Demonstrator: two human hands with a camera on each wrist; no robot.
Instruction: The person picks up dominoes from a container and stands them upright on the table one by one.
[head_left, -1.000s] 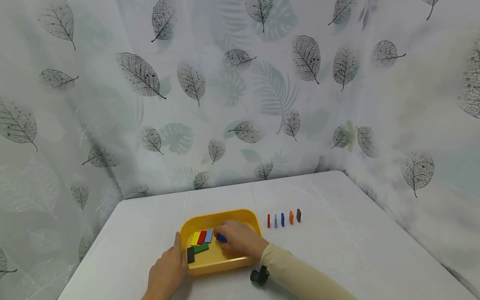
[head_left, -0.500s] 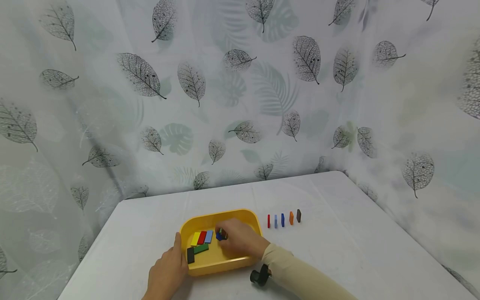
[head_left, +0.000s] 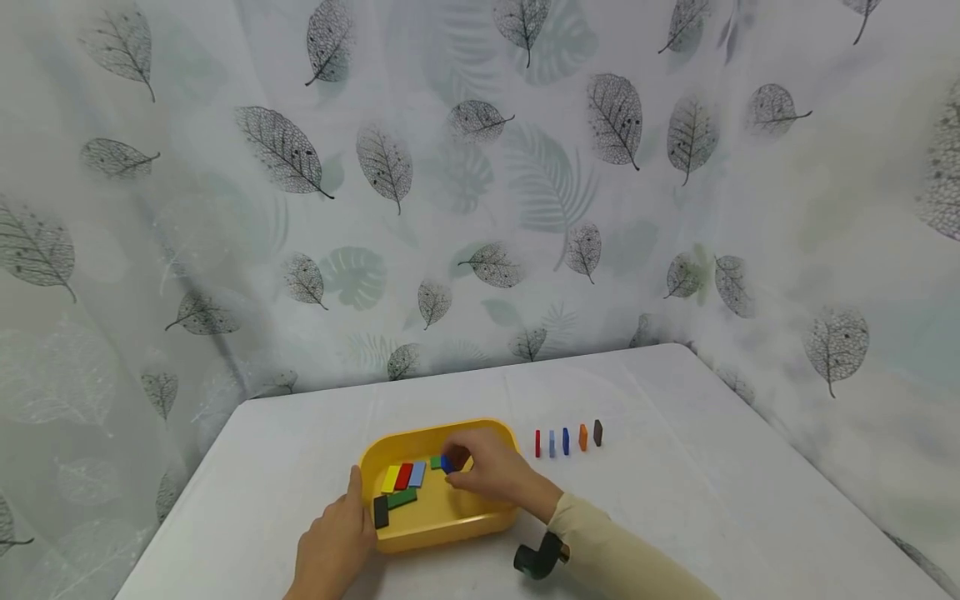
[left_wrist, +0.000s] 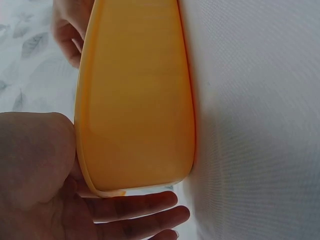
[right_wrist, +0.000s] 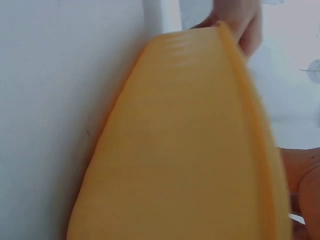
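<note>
We note left hand, fingers straight, against yellow tray. Inside, right hand pinches blue block.

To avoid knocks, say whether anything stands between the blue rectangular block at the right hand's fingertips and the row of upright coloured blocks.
Yes: the yellow plastic tray's right wall, beyond which the upright row stands. The right hand may hide more.

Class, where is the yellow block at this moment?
In the head view, the yellow block lies in the left part of the yellow tray, with a red block just to its right.
</note>
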